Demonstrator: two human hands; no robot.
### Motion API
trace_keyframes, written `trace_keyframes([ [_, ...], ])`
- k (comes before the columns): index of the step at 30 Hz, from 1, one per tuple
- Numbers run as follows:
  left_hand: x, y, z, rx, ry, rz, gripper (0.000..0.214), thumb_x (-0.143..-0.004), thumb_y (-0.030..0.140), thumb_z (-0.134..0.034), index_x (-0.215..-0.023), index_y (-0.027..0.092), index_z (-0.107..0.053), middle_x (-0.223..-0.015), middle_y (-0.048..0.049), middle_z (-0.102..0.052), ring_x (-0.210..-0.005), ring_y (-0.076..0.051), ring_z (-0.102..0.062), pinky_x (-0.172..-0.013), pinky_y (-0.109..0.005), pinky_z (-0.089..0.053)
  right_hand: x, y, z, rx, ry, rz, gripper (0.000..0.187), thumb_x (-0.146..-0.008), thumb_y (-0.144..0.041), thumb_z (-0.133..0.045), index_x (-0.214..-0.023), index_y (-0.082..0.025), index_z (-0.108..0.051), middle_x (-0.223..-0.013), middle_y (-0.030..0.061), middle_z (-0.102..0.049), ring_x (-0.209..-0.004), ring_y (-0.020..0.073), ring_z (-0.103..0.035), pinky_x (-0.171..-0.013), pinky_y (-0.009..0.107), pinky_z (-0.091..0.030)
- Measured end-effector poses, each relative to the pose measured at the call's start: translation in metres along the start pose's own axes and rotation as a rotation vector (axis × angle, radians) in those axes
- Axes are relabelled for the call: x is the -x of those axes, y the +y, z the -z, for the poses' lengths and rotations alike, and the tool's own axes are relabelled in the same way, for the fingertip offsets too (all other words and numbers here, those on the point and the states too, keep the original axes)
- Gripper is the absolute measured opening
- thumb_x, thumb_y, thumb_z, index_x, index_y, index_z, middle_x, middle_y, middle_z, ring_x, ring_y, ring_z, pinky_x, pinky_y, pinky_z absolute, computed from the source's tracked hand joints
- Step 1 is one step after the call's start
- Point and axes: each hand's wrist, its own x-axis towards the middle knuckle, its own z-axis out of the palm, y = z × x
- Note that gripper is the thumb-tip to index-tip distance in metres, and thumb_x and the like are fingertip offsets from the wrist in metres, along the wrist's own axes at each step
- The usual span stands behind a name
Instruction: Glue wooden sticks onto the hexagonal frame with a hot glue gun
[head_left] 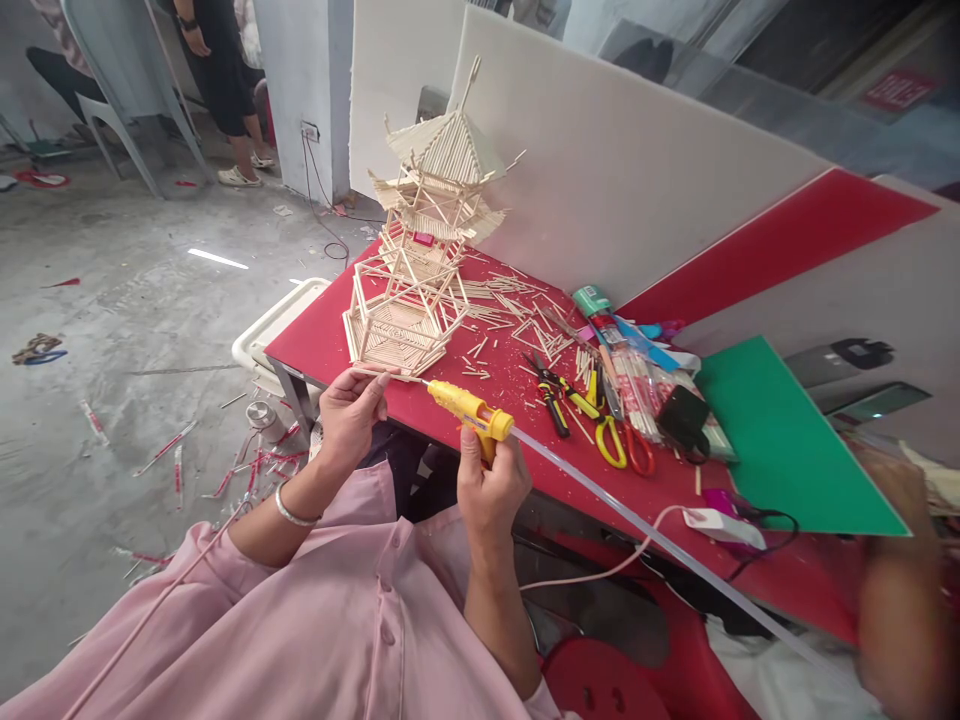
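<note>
Head view: the left hand (351, 412) pinches a thin stick (397, 376) between thumb and fingertips, while the right hand (491, 490) is wrapped around a yellow glue gun (466, 404), its nozzle at the stick's right end; whether they touch is hard to tell. Just beyond the left hand, a stick tower (442, 218) stands on the red table (322, 350). The gun's side bears small print too fine to read, and the right fingers hide its trigger. A clear rod (637, 522) runs from the gun's rear, rightward past the right hand. Farther right of that hand lie pliers (555, 408), red scissors (640, 452) and packed sticks (639, 395) whose red-and-white wrappers are illegible. Far beyond both hands, at upper right, a red sign (900, 90) carries pale, blurred characters. At far right, another person's hand (896, 490) is smeared by blur, partly covered by a green board (795, 440).
</note>
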Motion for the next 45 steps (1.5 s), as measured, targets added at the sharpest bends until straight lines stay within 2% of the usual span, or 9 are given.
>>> trace_keyframes([
  [7, 0.001, 0.002, -0.001, -0.021, -0.043, -0.047, 0.016, -0.070, 0.027, -0.084, -0.074, 0.018, -0.071, -0.090, -0.0050, -0.077, -0.040, -0.002, -0.045, -0.038, -0.018, -0.035, 0.001, -0.001, 0.000, -0.004, 0.005, 0.015, 0.041, -0.093, -0.054, -0.054, -0.098, -0.015, -0.069, -0.085, 0.0143, -0.074, -0.075, 0.0251, -0.069, -0.070, 0.034, -0.052],
  [12, 0.002, 0.001, 0.000, -0.017, -0.010, -0.013, 0.016, -0.070, 0.026, -0.084, -0.074, 0.018, -0.071, -0.091, -0.0059, -0.077, -0.041, -0.003, -0.046, -0.039, -0.018, -0.037, 0.000, -0.001, 0.000, -0.001, 0.004, 0.009, 0.041, -0.093, -0.054, -0.053, -0.100, -0.016, -0.069, -0.086, 0.0144, -0.073, -0.077, 0.0254, -0.069, -0.071, 0.035, -0.052],
  [20, 0.000, 0.000, 0.001, -0.043, -0.014, -0.036, 0.016, -0.070, 0.027, -0.084, -0.074, 0.019, -0.071, -0.091, -0.0048, -0.077, -0.041, -0.002, -0.046, -0.039, -0.018, -0.037, 0.001, -0.001, 0.000, 0.004, 0.022, 0.051, 0.039, -0.093, -0.051, -0.055, -0.099, -0.015, -0.069, -0.086, 0.0144, -0.074, -0.076, 0.0256, -0.070, -0.071, 0.034, -0.052],
  [30, -0.001, -0.008, 0.005, -0.045, -0.047, -0.083, 0.016, -0.071, 0.029, -0.084, -0.073, 0.019, -0.071, -0.081, -0.0024, -0.074, -0.041, -0.003, -0.047, -0.038, -0.018, -0.035, 0.001, -0.002, -0.002, -0.013, -0.010, -0.023, 0.045, -0.093, -0.057, -0.052, -0.097, -0.016, -0.069, -0.083, 0.0139, -0.072, -0.074, 0.0250, -0.068, -0.070, 0.035, -0.051],
  [35, -0.007, -0.011, 0.004, -0.033, -0.001, 0.003, 0.023, -0.064, 0.030, -0.088, -0.067, 0.017, -0.069, -0.057, 0.0029, -0.060, -0.041, -0.003, -0.045, -0.038, -0.016, -0.029, 0.001, -0.001, -0.002, -0.034, -0.005, -0.061, 0.042, -0.094, -0.054, -0.053, -0.098, -0.015, -0.069, -0.082, 0.0137, -0.072, -0.074, 0.0247, -0.069, -0.068, 0.033, -0.051],
  [37, -0.011, -0.012, 0.002, -0.019, 0.029, 0.068, 0.028, -0.059, 0.032, -0.090, -0.066, 0.016, -0.069, -0.053, 0.0049, -0.055, -0.040, -0.003, -0.043, -0.036, -0.016, -0.025, 0.001, 0.000, -0.002, -0.046, -0.002, -0.081, 0.044, -0.094, -0.054, -0.054, -0.099, -0.014, -0.069, -0.082, 0.0139, -0.072, -0.073, 0.0244, -0.069, -0.066, 0.032, -0.051],
  [41, -0.022, -0.018, -0.001, 0.029, 0.111, 0.189, 0.037, -0.050, 0.034, -0.093, -0.067, 0.014, -0.067, -0.059, 0.0037, -0.059, -0.040, -0.002, -0.042, -0.035, -0.017, -0.022, 0.000, 0.000, -0.002, -0.048, 0.018, -0.074, 0.051, -0.094, -0.058, -0.052, -0.100, -0.011, -0.069, -0.080, 0.0147, -0.073, -0.071, 0.0241, -0.070, -0.063, 0.031, -0.050],
  [45, -0.032, -0.026, -0.003, 0.026, 0.145, 0.290, 0.041, -0.048, 0.036, -0.092, -0.073, 0.012, -0.069, -0.067, -0.0014, -0.067, -0.040, -0.002, -0.043, -0.035, -0.018, -0.022, -0.001, 0.001, -0.003, -0.044, 0.035, -0.081, 0.054, -0.094, -0.060, -0.050, -0.099, -0.010, -0.070, -0.079, 0.0154, -0.072, -0.070, 0.0243, -0.070, -0.060, 0.030, -0.048],
])
